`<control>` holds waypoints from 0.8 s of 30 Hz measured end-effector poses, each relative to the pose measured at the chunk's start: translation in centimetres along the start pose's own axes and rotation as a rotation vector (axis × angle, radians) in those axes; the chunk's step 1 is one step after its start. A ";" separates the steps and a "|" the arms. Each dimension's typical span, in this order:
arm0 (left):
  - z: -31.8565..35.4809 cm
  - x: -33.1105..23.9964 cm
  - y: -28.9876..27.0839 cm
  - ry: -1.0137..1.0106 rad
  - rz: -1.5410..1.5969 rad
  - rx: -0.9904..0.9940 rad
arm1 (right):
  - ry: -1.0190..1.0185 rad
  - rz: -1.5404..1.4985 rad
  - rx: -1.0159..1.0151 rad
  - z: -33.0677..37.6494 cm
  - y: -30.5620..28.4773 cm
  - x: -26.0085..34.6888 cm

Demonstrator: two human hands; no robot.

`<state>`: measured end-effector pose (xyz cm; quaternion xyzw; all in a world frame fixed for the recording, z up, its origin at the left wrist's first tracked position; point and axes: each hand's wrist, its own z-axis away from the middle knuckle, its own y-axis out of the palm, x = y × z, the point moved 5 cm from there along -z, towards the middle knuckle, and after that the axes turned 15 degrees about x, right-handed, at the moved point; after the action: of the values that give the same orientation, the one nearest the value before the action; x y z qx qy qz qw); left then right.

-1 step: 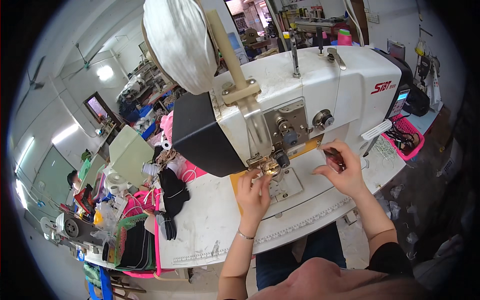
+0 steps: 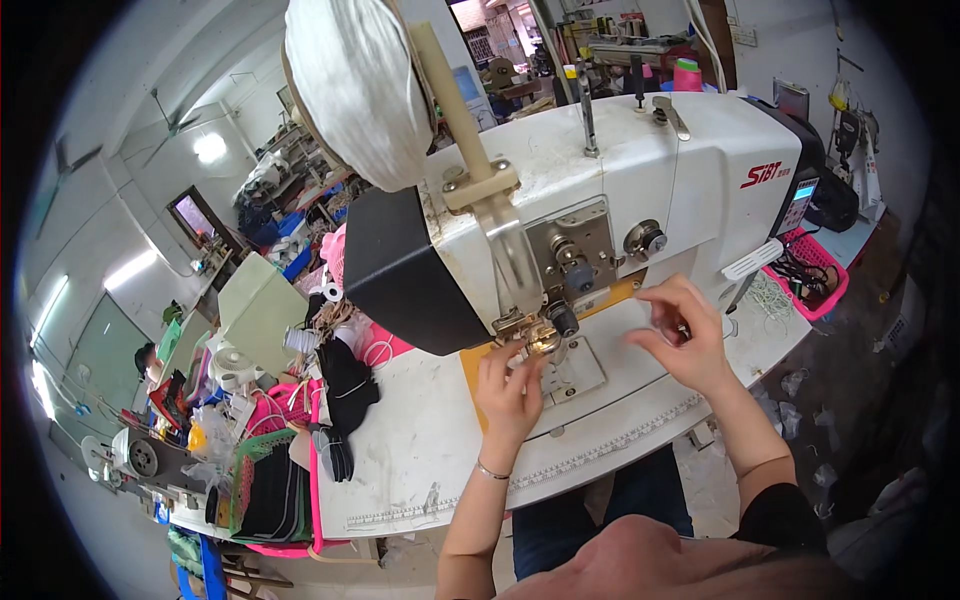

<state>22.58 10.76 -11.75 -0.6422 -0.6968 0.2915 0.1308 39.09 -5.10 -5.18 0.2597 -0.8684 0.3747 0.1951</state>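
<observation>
A white industrial sewing machine (image 2: 640, 180) stands on a white table (image 2: 420, 450). My left hand (image 2: 510, 385) lies on the machine bed with its fingertips up at the presser foot and needle (image 2: 535, 335); what they pinch is hidden. An orange strip (image 2: 478, 372) runs under that hand along the bed. My right hand (image 2: 685, 340) hovers over the bed to the right of the needle, thumb and fingers pinched on something small and dark.
A big roll of white tape (image 2: 355, 90) hangs on an arm above the machine. Black fabric pieces (image 2: 345, 385) and pink trays (image 2: 270, 480) lie at the left. A pink basket (image 2: 815, 270) sits at the right. Another person (image 2: 145, 360) works far left.
</observation>
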 end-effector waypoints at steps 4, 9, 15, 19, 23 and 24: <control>-0.6 0.6 0.7 0.126 0.190 0.037 | -0.263 0.195 -0.132 -0.9 0.8 0.7; -1.0 2.1 0.9 -0.111 0.225 0.170 | -0.334 0.318 -0.165 -1.5 2.8 -1.0; 2.0 4.6 -0.1 -0.255 0.140 0.149 | -0.421 0.388 -0.288 -0.6 1.9 -1.2; 2.0 5.7 -0.1 -0.290 0.265 0.043 | -0.306 0.311 -0.208 -0.6 2.7 -2.4; 1.0 4.5 1.3 -0.343 0.355 -0.014 | -0.410 0.341 -0.182 -0.5 2.2 -2.2; 0.7 4.3 1.5 -0.322 0.305 -0.025 | -0.468 0.347 -0.192 -0.6 2.1 -1.7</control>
<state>22.76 14.77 -13.99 -0.6869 -0.6069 0.3982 -0.0357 39.24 -2.92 -6.90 0.1670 -0.9526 0.2487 -0.0537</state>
